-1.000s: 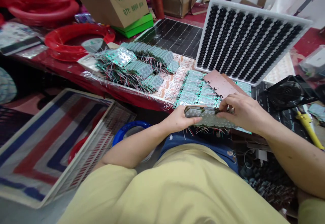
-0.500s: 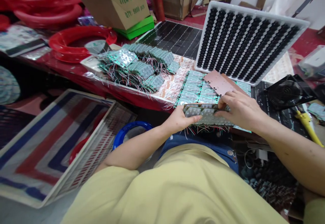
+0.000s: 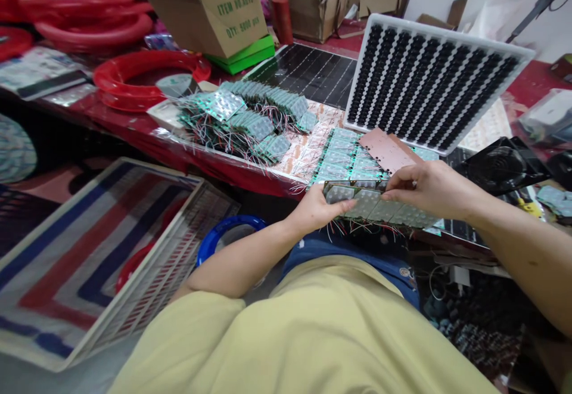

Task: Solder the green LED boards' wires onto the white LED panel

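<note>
Fingers (image 3: 342, 206) of the left hand (image 3: 315, 209) are curled around the near left end of a row of small green LED boards (image 3: 379, 203), thumb on top, so that end is properly gripped. Right hand (image 3: 431, 188) comes in from the other side with its fingertips pinched down on the top edge of the same row, about mid-length.

That row sits at the near edge of the table (image 3: 111, 117), right in front of the person's belly. Its long axis runs left to right, dipping a bit toward the right, lens side facing up, thin wires hanging off the near side.

Just behind it lie more boards flat in a grid, with a pinkish-brown sheet (image 3: 386, 149) resting on them. Further left there's a loose pile of boards (image 3: 243, 117) tangled in wires. A white tray (image 3: 435, 75) leans tilted at the back, its rows of pockets filled with dark parts. A cardboard box (image 3: 210, 12) stands at the back left; can't tell what's inside. Another open carton (image 3: 308, 3) behind holds bagged stuff. Red rings (image 3: 147, 75) lie off to the left.
</note>
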Motion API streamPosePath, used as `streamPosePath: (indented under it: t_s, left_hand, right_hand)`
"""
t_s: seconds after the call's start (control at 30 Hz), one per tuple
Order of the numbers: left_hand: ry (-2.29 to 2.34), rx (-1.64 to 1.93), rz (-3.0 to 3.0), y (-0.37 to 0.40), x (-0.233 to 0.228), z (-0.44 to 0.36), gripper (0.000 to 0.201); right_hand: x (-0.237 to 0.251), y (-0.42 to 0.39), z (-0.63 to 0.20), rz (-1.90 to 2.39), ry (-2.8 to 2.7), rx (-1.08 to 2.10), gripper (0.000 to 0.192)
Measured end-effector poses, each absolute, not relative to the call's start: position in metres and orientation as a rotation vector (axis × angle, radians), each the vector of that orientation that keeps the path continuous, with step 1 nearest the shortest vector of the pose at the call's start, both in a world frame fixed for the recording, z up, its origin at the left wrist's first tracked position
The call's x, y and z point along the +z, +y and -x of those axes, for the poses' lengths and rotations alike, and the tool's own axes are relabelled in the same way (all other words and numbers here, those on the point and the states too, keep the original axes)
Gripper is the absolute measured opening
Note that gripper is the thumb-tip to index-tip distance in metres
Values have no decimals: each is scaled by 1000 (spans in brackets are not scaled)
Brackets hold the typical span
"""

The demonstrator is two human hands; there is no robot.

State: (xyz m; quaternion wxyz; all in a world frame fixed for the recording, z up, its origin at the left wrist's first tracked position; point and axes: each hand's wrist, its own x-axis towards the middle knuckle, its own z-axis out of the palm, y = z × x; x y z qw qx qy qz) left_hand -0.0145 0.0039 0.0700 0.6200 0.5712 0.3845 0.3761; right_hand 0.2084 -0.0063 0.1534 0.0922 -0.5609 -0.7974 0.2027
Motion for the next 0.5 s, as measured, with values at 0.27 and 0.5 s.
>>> streamPosePath:
  t_s: [0.27, 0.5]
  left_hand:
    - [801, 809, -1385, 5, 68, 17, 64]
    - [660, 666, -1358, 21, 68, 22, 59]
  right_hand:
    - [156, -7, -219, 1623, -2396, 1064, 47]
    - [137, -44, -211, 1517, -2623, 614, 37]
